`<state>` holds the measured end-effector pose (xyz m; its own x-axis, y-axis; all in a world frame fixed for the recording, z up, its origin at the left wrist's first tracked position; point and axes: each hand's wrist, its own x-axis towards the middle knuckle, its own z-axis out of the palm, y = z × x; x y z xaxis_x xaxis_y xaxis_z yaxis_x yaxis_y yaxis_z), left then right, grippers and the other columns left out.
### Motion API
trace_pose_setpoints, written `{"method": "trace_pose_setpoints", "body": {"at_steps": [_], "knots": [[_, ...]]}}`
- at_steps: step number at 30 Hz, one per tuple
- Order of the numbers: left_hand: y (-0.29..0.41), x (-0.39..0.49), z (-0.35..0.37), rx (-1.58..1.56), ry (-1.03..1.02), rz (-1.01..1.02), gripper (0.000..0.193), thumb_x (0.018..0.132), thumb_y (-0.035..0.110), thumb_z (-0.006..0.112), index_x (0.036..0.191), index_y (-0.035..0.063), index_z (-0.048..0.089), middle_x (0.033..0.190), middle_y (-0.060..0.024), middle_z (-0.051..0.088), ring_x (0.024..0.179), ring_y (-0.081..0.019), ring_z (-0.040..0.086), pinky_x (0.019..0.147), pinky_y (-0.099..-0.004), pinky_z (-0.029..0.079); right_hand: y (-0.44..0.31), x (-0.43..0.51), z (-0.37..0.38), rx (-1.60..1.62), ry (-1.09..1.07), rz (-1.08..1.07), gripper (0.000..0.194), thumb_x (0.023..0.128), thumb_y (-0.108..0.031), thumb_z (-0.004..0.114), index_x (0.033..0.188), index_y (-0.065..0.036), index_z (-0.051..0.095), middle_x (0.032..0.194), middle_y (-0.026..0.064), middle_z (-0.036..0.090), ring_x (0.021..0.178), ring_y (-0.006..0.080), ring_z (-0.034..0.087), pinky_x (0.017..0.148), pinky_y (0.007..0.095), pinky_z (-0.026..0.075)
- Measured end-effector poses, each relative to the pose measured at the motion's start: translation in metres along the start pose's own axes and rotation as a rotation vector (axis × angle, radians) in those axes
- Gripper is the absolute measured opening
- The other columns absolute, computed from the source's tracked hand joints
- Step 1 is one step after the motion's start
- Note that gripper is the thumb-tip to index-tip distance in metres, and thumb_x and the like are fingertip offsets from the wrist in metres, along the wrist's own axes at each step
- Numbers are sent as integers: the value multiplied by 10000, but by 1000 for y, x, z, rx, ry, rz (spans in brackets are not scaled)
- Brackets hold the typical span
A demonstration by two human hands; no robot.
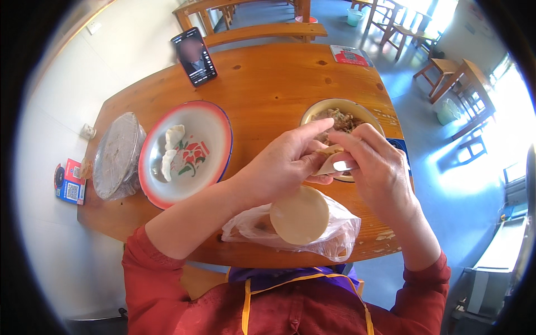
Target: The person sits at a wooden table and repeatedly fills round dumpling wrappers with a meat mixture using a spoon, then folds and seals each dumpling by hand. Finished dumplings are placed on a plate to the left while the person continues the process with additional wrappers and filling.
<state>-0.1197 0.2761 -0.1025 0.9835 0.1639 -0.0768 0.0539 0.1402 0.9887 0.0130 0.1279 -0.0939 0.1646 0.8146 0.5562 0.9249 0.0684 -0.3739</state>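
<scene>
Over the bowl's near edge, my left hand [289, 157] cradles a partly folded dumpling wrapper [326, 162]. A little filling shows at its upper edge. My right hand [377, 161] is against the wrapper's right side, gripping a shiny metal utensil [345, 166] whose full shape is hidden by the fingers. Behind both hands is a yellowish enamel bowl [320, 103] of minced filling [337, 117]. Closer to my body, round pale wrappers [299, 215] sit on a clear plastic bag [251, 228]. White dumplings [174, 136] lie in a red-rimmed enamel basin [209, 125] at left.
A plastic-wrapped round container [116, 157] stands left of the basin, by the wall. A phone [194, 58] showing a video is propped at the wooden table's [272, 79] far left. Printed cards [349, 55] lie at the far right. A bench [264, 33] stands beyond.
</scene>
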Motion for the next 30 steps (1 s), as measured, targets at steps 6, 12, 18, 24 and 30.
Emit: {"method": "trace_pose_setpoints", "body": {"at_steps": [6,12,18,24,30], "knots": [[-1,5,0,-72,-29,-4,479,1039,-15,425,1503,-67,318,1176,-147,664,1026,-139,658,915,-266,579,0,3,-3,-60,11,-90,190,742,47,723,863,-41,606,876,79,522,727,261,652,611,366,570],[1,5,-2,-60,-74,39,453,1044,-9,441,1488,-49,356,1202,-153,659,1067,-169,666,935,-282,586,2,5,-4,-78,13,-101,224,732,42,708,869,-45,554,847,96,506,707,277,648,567,379,543],[4,13,-3,-41,-83,-34,462,1053,35,473,1489,-63,356,1251,-129,647,1137,-172,640,939,-290,588,8,3,-8,-62,-4,-143,197,757,83,663,880,-49,583,801,78,523,617,253,603,522,343,482],[7,10,-1,-122,-103,-68,469,1056,114,518,1480,-46,396,1250,-109,646,1155,-156,629,950,-284,580,12,1,-10,-6,4,-148,255,711,96,682,886,-53,571,801,73,511,611,231,591,512,328,474],[13,12,-10,34,18,-244,351,1014,226,632,1225,-43,553,976,-60,684,810,-119,698,746,-261,620,9,-2,-13,-117,-37,-150,261,726,66,710,909,-44,559,809,67,512,656,219,629,522,319,507]]}}
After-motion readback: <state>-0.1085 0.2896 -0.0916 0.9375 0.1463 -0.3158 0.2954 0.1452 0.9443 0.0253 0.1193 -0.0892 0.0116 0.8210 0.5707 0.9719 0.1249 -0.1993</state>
